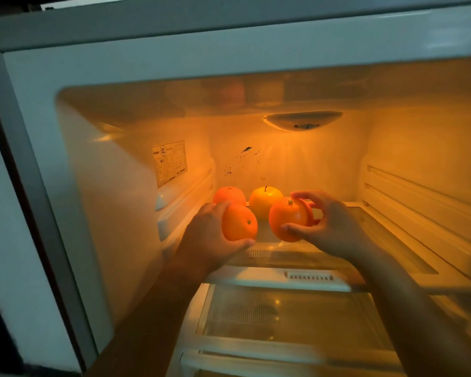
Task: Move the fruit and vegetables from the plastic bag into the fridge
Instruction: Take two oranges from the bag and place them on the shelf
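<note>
Left hand cups the left orange, right hand curls round the right orange, both over the fridge shelf just near of the yellow apple; advise setting each down apart, letting go only once steady.

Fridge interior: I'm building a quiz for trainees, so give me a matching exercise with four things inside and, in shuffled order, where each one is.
Things:
1 yellow apple
2 paper label
3 light cover
4 front left orange

Places:
A stuck on the left wall
B gripped by the left hand
C resting at the back of the shelf
D overhead, highest of the four

Pairs: 1-C, 2-A, 3-D, 4-B
</note>
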`<state>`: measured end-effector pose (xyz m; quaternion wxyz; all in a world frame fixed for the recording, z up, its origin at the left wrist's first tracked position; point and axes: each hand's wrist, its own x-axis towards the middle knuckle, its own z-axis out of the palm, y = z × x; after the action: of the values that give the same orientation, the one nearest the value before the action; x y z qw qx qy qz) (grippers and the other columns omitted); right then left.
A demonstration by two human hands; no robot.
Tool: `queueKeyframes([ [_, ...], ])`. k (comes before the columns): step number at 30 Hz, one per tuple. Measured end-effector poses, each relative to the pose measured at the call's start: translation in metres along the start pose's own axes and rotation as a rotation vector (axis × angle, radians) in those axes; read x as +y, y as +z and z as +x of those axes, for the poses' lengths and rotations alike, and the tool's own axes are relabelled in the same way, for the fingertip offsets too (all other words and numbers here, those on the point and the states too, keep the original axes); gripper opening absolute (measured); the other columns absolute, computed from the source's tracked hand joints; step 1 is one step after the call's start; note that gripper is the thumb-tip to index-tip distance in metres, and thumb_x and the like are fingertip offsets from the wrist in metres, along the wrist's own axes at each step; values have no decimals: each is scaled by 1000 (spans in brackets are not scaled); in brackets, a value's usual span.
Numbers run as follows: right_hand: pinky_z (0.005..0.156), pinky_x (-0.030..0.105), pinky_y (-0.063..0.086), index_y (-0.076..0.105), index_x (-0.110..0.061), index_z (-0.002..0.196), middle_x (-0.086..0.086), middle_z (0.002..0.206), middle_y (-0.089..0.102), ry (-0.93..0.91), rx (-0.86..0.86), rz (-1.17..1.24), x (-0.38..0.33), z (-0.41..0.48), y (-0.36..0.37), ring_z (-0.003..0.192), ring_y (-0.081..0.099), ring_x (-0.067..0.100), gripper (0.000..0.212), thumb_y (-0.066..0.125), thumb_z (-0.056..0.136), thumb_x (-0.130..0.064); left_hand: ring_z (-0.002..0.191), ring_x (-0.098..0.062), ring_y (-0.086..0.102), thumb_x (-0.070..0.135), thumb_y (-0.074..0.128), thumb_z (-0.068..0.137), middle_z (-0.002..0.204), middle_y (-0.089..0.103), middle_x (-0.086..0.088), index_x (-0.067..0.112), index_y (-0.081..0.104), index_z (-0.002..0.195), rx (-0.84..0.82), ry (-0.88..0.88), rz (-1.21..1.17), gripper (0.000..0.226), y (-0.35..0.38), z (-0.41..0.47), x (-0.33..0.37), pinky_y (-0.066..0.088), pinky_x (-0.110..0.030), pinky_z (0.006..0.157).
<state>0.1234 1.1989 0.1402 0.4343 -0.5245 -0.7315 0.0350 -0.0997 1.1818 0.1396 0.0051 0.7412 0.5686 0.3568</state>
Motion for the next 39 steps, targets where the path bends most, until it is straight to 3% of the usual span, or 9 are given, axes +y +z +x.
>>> queueKeyframes([
  [5, 73, 22, 42, 44, -34, 129, -5, 130, 51, 34, -105, -13, 5, 3, 4, 102, 44, 8, 70, 75, 67, -49, 112, -23, 54, 55, 66, 73, 131, 51, -4, 26, 34, 135, -26, -136, -109, 75, 11, -3, 3, 41, -29, 86],
  [10, 83, 25, 42, 38, -31, 135, -5, 135, 42, 21, -201, -38, 2, 2, -3, 111, 40, 9, 83, 81, 65, -38, 118, -23, 47, 49, 63, 78, 134, 44, -6, 18, 40, 134, 69, -174, -76, 68, 16, -1, -1, 39, -33, 95],
  [20, 85, 30, 46, 43, -26, 133, 1, 132, 47, 14, -208, -32, -15, 37, 16, 110, 46, 15, 79, 82, 65, -35, 120, -31, 46, 36, 56, 88, 136, 40, -15, 7, 34, 135, 143, -243, -65, 59, 16, 23, 4, 39, -36, 96],
  [25, 88, 28, 43, 39, -29, 135, -2, 137, 43, 27, -245, -18, -8, 31, 27, 114, 44, 14, 80, 80, 67, -38, 127, -29, 39, 37, 49, 91, 143, 34, -12, 16, 28, 142, 82, -308, -115, 59, 32, 14, -2, 37, -37, 98],
  [31, 83, 25, 42, 37, -30, 135, -4, 134, 45, -4, -167, -6, -2, 20, 34, 106, 41, 7, 82, 80, 65, -42, 124, -27, 42, 41, 66, 79, 141, 37, -7, 21, 29, 140, 135, -260, -86, 74, 36, 7, -13, 40, -41, 101],
  [39, 81, 23, 39, 34, -32, 136, -6, 135, 43, -14, -165, -24, 0, 18, 33, 106, 40, 5, 86, 78, 64, -49, 124, -25, 43, 41, 66, 79, 140, 41, -4, 23, 30, 140, 171, -244, -159, 73, 36, 5, -16, 38, -42, 101],
])
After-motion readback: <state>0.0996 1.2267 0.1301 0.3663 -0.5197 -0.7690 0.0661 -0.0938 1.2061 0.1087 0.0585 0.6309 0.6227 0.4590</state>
